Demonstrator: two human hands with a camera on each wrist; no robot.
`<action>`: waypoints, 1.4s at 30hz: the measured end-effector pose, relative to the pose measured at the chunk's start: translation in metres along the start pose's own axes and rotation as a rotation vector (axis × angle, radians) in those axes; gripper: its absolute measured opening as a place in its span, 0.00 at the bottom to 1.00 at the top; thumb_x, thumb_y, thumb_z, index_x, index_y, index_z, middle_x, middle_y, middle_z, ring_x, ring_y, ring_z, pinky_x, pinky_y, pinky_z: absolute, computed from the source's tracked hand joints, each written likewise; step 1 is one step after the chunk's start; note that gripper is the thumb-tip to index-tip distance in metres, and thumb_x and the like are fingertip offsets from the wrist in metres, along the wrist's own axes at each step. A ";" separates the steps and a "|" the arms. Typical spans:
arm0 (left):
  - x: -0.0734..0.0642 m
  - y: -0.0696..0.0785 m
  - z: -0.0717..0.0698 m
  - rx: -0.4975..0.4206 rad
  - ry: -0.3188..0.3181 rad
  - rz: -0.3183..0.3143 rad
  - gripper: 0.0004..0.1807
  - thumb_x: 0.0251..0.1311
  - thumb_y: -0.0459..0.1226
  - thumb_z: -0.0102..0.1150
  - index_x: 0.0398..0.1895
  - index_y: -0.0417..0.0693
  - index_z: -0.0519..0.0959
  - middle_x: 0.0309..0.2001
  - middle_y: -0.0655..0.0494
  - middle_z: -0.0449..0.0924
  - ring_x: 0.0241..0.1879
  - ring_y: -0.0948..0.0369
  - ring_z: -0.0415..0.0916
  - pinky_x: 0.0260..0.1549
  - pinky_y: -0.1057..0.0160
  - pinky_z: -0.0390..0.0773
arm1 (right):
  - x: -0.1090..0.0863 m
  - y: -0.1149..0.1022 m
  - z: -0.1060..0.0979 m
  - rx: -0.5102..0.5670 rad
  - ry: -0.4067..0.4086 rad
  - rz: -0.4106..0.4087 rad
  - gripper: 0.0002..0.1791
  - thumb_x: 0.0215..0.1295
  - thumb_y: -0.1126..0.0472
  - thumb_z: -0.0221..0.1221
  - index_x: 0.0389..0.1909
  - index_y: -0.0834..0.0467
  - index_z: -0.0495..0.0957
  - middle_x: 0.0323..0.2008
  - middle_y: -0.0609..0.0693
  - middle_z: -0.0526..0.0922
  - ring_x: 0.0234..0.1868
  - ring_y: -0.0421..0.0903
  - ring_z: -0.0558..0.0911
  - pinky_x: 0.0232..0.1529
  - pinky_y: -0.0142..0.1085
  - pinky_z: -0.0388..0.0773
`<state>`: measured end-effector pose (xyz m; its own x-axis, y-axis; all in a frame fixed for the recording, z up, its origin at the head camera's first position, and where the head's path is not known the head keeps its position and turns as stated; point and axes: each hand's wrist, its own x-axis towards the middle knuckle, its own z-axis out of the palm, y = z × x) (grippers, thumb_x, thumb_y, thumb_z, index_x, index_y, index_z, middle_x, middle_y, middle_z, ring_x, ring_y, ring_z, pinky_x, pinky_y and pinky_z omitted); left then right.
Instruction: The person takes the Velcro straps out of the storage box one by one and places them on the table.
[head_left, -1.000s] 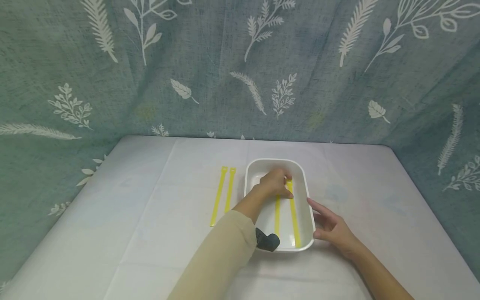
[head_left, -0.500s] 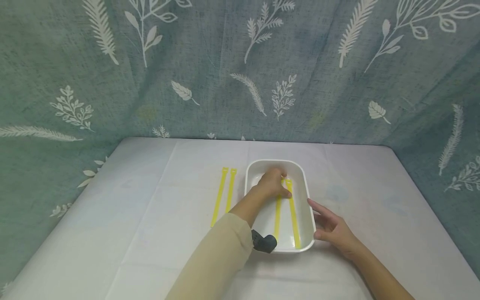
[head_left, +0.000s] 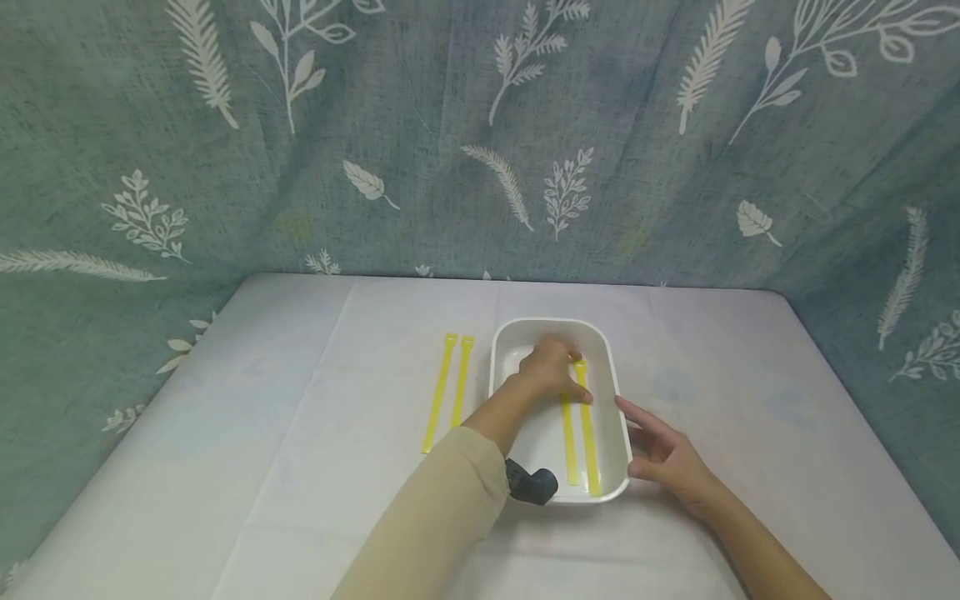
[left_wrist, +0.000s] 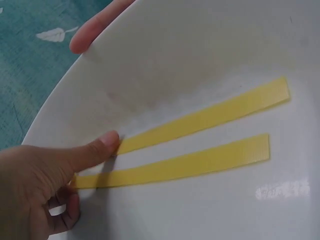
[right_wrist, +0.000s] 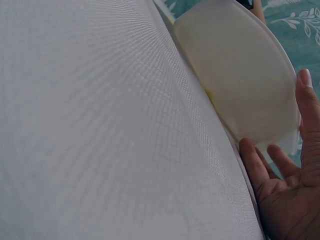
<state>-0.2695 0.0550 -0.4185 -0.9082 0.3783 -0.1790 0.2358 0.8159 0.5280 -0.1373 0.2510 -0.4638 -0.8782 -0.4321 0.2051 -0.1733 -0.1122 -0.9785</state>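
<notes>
Our left hand (head_left: 553,367) reaches into the tray (head_left: 540,433) over two strips (left_wrist: 210,119) — fingers curled, grip unclear. Our right hand (head_left: 667,462), fingers loosely apart, touches the tray toward the desk's (head_left: 337,483) right edge. We seem to be aligning; next calls for letting go cleanly, then fetching the other pair (head_left: 439,392) — toward the desk's left edge.

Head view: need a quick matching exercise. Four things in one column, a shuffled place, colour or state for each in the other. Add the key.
Things
1. left hand
2. right hand
3. white tray
4. fabric backdrop

Places, colours, states
A. blue-green and leaf-patterned
B. outside the tray, fingers at its right wall
C. on the table, with two yellow slotted straps visible inside
D. reaching inside the tray, at the upper ends of the straps

Pairs
1-D
2-B
3-C
4-A
</notes>
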 end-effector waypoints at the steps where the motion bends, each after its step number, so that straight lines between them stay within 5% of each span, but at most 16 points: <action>1: 0.000 0.000 0.001 0.011 0.000 -0.003 0.37 0.35 0.50 0.78 0.53 0.51 0.78 0.55 0.55 0.70 0.53 0.59 0.67 0.52 0.55 0.71 | 0.000 0.000 0.000 -0.004 0.006 0.010 0.41 0.59 0.65 0.63 0.71 0.60 0.55 0.65 0.39 0.68 0.59 0.37 0.74 0.51 0.32 0.76; 9: 0.004 -0.001 0.005 0.043 0.002 0.008 0.27 0.37 0.52 0.77 0.45 0.59 0.81 0.52 0.59 0.71 0.52 0.60 0.67 0.49 0.54 0.70 | -0.001 -0.001 0.000 -0.008 0.009 0.020 0.41 0.59 0.65 0.64 0.71 0.61 0.54 0.66 0.37 0.66 0.59 0.37 0.73 0.52 0.32 0.75; 14: 0.006 0.000 0.003 0.009 0.024 0.071 0.25 0.40 0.52 0.75 0.44 0.59 0.81 0.41 0.61 0.75 0.42 0.63 0.70 0.39 0.63 0.71 | -0.001 -0.001 0.001 -0.012 0.009 0.007 0.41 0.59 0.66 0.63 0.71 0.60 0.55 0.66 0.37 0.66 0.59 0.37 0.74 0.52 0.31 0.75; 20: 0.008 0.002 0.001 -0.230 0.011 0.150 0.23 0.46 0.46 0.73 0.45 0.49 0.80 0.30 0.59 0.73 0.29 0.65 0.68 0.27 0.71 0.67 | -0.001 -0.002 0.002 -0.035 0.032 0.023 0.41 0.58 0.66 0.64 0.71 0.59 0.56 0.65 0.35 0.66 0.58 0.36 0.73 0.51 0.30 0.76; 31: 0.012 0.006 -0.001 -0.709 -0.034 0.125 0.23 0.50 0.30 0.69 0.51 0.36 0.76 0.25 0.58 0.73 0.24 0.65 0.75 0.27 0.67 0.81 | 0.001 -0.004 0.002 -0.060 0.030 0.016 0.41 0.58 0.66 0.64 0.71 0.61 0.56 0.66 0.34 0.65 0.59 0.35 0.73 0.51 0.30 0.75; 38: 0.013 0.006 -0.003 -0.863 -0.024 0.116 0.28 0.51 0.30 0.68 0.58 0.42 0.74 0.24 0.55 0.76 0.25 0.64 0.78 0.29 0.64 0.82 | 0.000 -0.001 0.001 -0.054 0.035 0.026 0.41 0.58 0.66 0.64 0.71 0.61 0.56 0.65 0.34 0.66 0.58 0.35 0.73 0.50 0.30 0.76; 42: 0.012 0.007 -0.005 -0.909 -0.017 0.158 0.25 0.55 0.31 0.65 0.58 0.44 0.76 0.33 0.52 0.83 0.31 0.63 0.82 0.32 0.64 0.82 | 0.001 0.001 0.000 -0.044 0.026 0.019 0.41 0.58 0.65 0.64 0.71 0.61 0.56 0.65 0.34 0.66 0.58 0.36 0.73 0.51 0.30 0.75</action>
<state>-0.2801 0.0629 -0.4132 -0.8816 0.4685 -0.0574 -0.0120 0.0993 0.9950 -0.1377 0.2504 -0.4643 -0.8930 -0.4099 0.1860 -0.1752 -0.0642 -0.9824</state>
